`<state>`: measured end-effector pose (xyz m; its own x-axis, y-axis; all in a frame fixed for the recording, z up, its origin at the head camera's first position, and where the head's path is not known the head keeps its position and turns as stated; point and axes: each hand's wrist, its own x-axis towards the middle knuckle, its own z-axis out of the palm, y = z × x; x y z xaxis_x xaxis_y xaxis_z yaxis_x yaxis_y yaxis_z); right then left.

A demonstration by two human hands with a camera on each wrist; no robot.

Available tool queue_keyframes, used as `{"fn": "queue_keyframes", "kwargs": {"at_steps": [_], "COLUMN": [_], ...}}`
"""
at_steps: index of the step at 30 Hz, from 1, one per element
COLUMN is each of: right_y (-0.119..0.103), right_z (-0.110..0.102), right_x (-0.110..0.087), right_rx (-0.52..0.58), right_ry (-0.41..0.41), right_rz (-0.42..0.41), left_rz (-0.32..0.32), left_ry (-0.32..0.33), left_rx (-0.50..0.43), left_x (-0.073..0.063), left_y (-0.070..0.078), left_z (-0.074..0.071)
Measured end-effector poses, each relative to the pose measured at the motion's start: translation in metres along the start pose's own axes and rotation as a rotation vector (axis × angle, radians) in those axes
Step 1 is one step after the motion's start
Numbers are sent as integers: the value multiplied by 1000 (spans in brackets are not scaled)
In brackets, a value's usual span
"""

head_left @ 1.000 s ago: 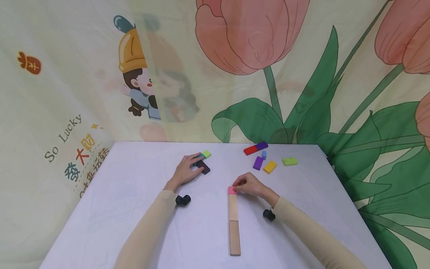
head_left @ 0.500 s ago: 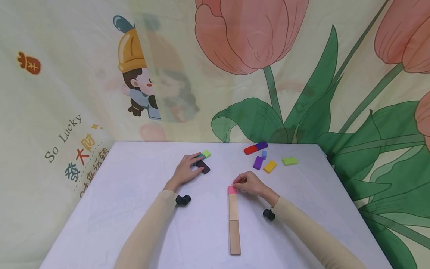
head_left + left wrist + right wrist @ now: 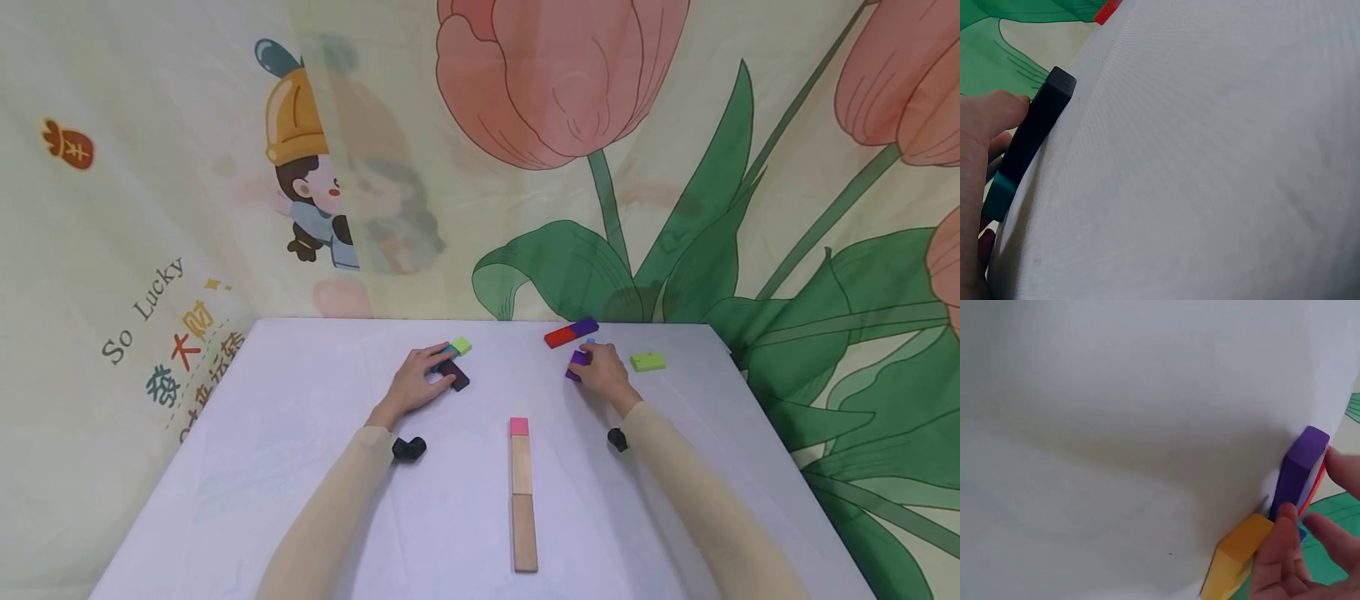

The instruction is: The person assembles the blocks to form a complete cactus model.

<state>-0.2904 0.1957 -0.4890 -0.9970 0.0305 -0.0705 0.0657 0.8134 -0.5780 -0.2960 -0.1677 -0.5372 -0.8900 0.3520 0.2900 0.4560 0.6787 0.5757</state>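
Purple block [image 3: 1299,464] — inside right grip [image 3: 606,372]

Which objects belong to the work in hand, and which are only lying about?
Apparently in use:
nearer purple block at the right hand
black block and teal block at the left hand
row of pink block and two wooden blocks

Apparently lying about:
red block
farther purple block
yellow block
blue block
both light green blocks

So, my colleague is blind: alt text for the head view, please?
A person's right hand pinches a purple block on a white table, while the left hand touches a black block and a teal block. Nearer the viewer, a pink block and two wooden blocks line up end to end.
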Motion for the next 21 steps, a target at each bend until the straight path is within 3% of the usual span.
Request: {"fn": "queue_keyframes", "kwargs": {"at_steps": [5,10,15,21], "right_y": [-3,-5,-3,-4], "right_z": [-7,-8,-5,-3], "right_x": [2,2,0,-1], "right_rx": [-39,-51,6,183], "right_ry": [-90,-122,-57,63], "right_rz": [52,67,40,-3], "left_rz": [-6,-8,1,9], "left_ry": [-8,-8,0,5], "left_rx": [-4,3,2,-6], "left_x": [0,0,-1,-1], "left_y": [-2,-2,1,3], "left_z": [1,1,-2,-3]}}
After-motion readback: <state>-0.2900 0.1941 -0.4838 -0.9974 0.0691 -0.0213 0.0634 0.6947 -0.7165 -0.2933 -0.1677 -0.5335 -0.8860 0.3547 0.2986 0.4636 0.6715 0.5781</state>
